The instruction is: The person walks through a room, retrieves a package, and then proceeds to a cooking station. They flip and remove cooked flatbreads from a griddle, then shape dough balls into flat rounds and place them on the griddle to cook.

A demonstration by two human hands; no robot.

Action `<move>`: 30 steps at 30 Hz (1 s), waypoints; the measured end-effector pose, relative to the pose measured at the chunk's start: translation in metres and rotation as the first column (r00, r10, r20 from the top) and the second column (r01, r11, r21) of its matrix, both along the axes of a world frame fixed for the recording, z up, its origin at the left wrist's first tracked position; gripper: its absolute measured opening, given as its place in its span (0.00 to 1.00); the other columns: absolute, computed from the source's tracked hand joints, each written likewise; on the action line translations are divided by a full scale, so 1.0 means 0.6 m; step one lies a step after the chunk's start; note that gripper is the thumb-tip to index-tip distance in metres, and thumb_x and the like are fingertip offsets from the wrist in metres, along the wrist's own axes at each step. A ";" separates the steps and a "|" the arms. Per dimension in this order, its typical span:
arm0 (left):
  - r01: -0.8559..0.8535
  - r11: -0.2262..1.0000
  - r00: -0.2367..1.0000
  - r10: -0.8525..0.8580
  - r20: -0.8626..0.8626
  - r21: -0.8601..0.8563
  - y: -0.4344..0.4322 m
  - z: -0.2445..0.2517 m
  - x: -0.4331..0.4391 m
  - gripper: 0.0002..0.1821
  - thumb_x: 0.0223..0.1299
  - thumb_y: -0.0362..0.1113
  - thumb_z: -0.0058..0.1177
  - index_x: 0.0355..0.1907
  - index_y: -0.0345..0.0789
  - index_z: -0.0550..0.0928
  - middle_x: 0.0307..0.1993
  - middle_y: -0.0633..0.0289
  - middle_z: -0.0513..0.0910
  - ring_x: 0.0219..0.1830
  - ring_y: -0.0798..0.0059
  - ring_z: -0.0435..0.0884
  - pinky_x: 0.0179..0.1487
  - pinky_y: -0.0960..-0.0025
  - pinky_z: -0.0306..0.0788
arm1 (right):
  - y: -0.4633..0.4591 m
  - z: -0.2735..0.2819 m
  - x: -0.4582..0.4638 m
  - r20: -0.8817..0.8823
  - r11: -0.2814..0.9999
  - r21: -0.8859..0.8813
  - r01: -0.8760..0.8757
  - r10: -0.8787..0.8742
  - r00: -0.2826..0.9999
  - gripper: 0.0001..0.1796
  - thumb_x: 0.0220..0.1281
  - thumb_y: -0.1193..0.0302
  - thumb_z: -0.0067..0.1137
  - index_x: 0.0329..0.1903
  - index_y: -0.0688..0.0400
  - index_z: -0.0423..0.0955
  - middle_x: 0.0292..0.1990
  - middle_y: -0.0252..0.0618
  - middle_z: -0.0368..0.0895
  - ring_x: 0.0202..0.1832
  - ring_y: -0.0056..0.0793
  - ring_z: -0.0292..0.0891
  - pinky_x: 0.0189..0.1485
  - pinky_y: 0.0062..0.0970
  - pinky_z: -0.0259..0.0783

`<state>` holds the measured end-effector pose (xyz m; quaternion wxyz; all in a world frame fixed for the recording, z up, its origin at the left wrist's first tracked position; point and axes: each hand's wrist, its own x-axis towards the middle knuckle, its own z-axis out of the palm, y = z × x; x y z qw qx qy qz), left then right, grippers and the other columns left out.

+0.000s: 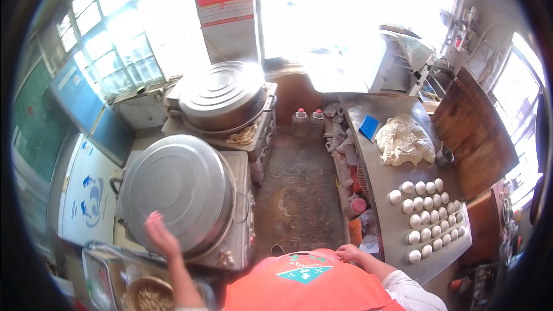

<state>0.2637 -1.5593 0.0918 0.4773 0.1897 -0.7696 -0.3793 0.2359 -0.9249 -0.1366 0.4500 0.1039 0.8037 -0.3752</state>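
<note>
Above the near rim of a large round metal lid (pixel 181 181) I see my left hand (pixel 160 232), raised with nothing in it and its fingers extended; whether it touches the lid cannot be told. My right hand (pixel 349 253) is at the front of my red apron (pixel 268 283), its fingers bent, and what lies between them is not clear. On the metal worktop (pixel 380 190) to the right are rows of round dough balls (pixel 425 217), a large mass of dough (pixel 404 140), a blue scraper (pixel 369 128) and a metal cup (pixel 444 156).
A second large lidded pan (pixel 222 95) stands behind the first, flatbreads (pixel 244 134) beside it. Two plastic bottles (pixel 300 122) stand on the floor. Bags and jars crowd the shelf under the worktop. A basket (pixel 147 283) of small pale pieces is at the lower left. A wooden board (pixel 475 134) leans at the right.
</note>
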 end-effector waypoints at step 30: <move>0.200 0.970 0.399 -0.210 0.893 0.139 0.319 -0.033 -1.328 0.28 0.61 0.58 0.63 0.36 0.30 0.82 0.34 0.37 0.83 0.37 0.41 0.84 0.43 0.50 0.77 | 0.039 0.035 -1.627 -0.502 0.873 0.322 0.366 -0.171 0.848 0.26 0.58 0.53 0.68 0.45 0.64 0.73 0.46 0.60 0.84 0.53 0.58 0.80 0.58 0.48 0.74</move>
